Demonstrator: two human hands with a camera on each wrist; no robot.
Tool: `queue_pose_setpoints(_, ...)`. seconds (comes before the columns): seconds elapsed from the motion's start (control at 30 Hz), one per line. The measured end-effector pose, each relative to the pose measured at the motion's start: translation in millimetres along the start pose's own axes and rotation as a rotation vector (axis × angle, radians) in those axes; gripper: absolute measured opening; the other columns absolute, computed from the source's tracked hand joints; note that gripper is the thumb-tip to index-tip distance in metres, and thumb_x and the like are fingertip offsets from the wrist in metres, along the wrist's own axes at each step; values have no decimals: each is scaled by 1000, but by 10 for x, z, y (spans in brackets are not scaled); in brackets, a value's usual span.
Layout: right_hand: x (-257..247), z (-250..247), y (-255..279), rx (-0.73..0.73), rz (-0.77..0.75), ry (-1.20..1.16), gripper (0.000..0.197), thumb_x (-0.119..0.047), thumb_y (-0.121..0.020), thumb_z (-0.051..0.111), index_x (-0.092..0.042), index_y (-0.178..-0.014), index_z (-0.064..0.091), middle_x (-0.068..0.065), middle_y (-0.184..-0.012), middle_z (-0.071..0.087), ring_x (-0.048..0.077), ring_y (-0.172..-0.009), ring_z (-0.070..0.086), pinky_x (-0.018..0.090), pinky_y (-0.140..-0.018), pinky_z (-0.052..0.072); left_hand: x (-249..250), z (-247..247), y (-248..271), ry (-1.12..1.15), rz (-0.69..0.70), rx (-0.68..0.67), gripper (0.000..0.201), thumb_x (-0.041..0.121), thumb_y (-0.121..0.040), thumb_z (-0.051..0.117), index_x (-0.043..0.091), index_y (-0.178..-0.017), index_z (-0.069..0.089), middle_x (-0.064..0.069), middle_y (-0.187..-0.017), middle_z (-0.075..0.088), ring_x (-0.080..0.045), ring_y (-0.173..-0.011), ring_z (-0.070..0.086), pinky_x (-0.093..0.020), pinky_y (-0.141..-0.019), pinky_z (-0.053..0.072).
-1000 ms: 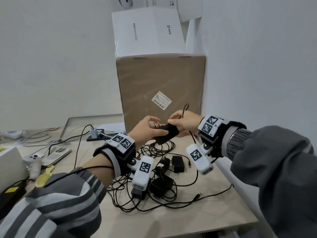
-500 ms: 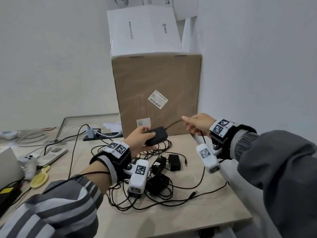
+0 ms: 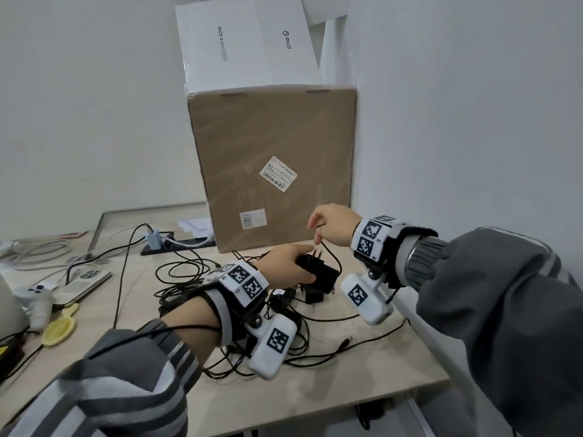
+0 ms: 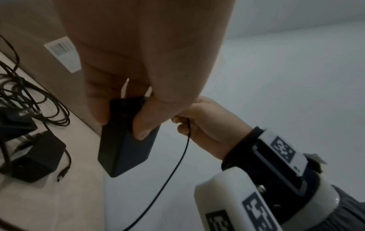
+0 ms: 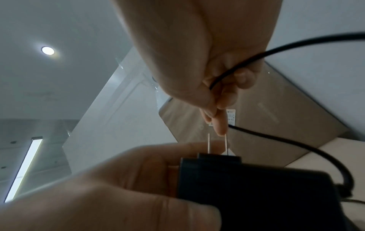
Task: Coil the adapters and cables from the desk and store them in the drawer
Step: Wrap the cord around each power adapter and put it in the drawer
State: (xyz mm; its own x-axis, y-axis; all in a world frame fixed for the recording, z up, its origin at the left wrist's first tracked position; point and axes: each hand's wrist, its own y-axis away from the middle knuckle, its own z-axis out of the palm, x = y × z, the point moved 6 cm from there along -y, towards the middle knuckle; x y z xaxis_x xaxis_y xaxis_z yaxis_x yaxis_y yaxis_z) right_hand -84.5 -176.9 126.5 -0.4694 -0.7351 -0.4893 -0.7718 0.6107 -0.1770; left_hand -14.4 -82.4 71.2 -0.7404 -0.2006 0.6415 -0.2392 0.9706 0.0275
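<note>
One black power adapter (image 3: 317, 269) sits in the left hand (image 3: 285, 263), whose grip wraps its body, fingers under and thumb on top, two metal prongs (image 5: 217, 144) pointing up. One thin black cable (image 4: 173, 164) runs from the adapter up to the right hand (image 3: 334, 227), whose grip pinches it just above the prongs, wrist raised and fingers pointing down. Below both grips, on the table (image 3: 378, 383), lie at least two more black adapters (image 4: 35, 157) amid a tangle of cables (image 3: 186, 279). Behind the grips stands one cardboard box (image 3: 271, 137).
</note>
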Motion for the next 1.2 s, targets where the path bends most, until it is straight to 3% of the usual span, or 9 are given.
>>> queue_pose_setpoints(0.07, -18, 17, 26, -52, -31, 24, 13, -9, -87, 55, -18, -96, 58, -3, -84, 71, 6, -81, 59, 25, -78, 47, -25, 35, -13, 16, -60, -14, 61, 12, -83, 67, 15, -140, 45, -7, -116, 61, -18, -90, 63, -32, -76, 58)
queue_pose_setpoints(0.13, -21, 19, 44, -77, -49, 51, 10, -11, -88, 54, -21, -88, 53, -1, -85, 74, 5, -76, 59, 29, -81, 50, -61, 50, -23, 34, -111, -3, 41, 11, -84, 67, 7, -124, 57, -11, -107, 63, -17, -82, 62, -31, -73, 59)
queue_pose_setpoints(0.23, -33, 14, 85, -64, -82, 114, 13, -12, -88, 58, -22, -82, 52, -3, -89, 72, 13, -92, 63, 29, -84, 48, -126, 41, -40, 79, -166, 77, 27, 9, -84, 66, 3, -110, 62, -9, -92, 63, -15, -71, 62, -29, -68, 59)
queue_pose_setpoints(0.3, -80, 40, 128, -70, -119, 183, 6, -16, -88, 63, -18, -92, 59, 0, -101, 69, 17, -101, 61, 27, -85, 45, -167, 44, -58, 120, -198, 117, 27, 8, -83, 66, 3, -110, 62, -11, -94, 64, -18, -73, 64, -31, -69, 59)
queue_pose_setpoints(0.37, -125, 78, 144, -57, -163, 238, 12, -15, -89, 63, -13, -100, 65, 2, -109, 67, 18, -105, 60, 25, -87, 44, -168, 33, -59, 127, -214, 142, 27, 8, -83, 66, 4, -109, 63, -14, -99, 65, -24, -81, 67, -38, -75, 60)
queue_pose_setpoints(0.67, -52, 44, 89, 23, -182, 115, 12, -11, -82, 68, -15, -91, 76, -1, -92, 74, 13, -93, 65, 26, -88, 47, -104, 70, -7, 54, -158, 79, 57, 7, -81, 68, 15, -135, 51, -7, -121, 58, -24, -101, 63, -37, -79, 59)
queue_pose_setpoints(0.97, -5, 130, 145, 4, -253, 5, 11, -9, -86, 65, -13, -92, 73, -2, -92, 74, 8, -91, 66, 15, -83, 44, -153, 70, -7, 289, -155, 91, 49, 3, -82, 67, 14, -129, 56, -9, -111, 62, -22, -90, 64, -37, -79, 59)
queue_pose_setpoints(1.07, 14, 132, 155, 29, -277, -25, 11, -11, -86, 65, -16, -91, 74, -3, -91, 73, 9, -88, 65, 17, -81, 45, -172, 47, -3, 411, -168, 132, 47, 3, -83, 67, 15, -128, 58, -8, -109, 62, -20, -91, 64, -35, -78, 59)
queue_pose_setpoints(1.2, 47, 58, 150, 141, -264, -150, 10, -7, -84, 65, -12, -86, 74, -2, -85, 72, 8, -83, 66, 21, -82, 49, -134, 65, -4, 477, -152, 121, 57, 5, -85, 66, 22, -137, 49, -7, -120, 57, -21, -99, 63, -31, -77, 59)
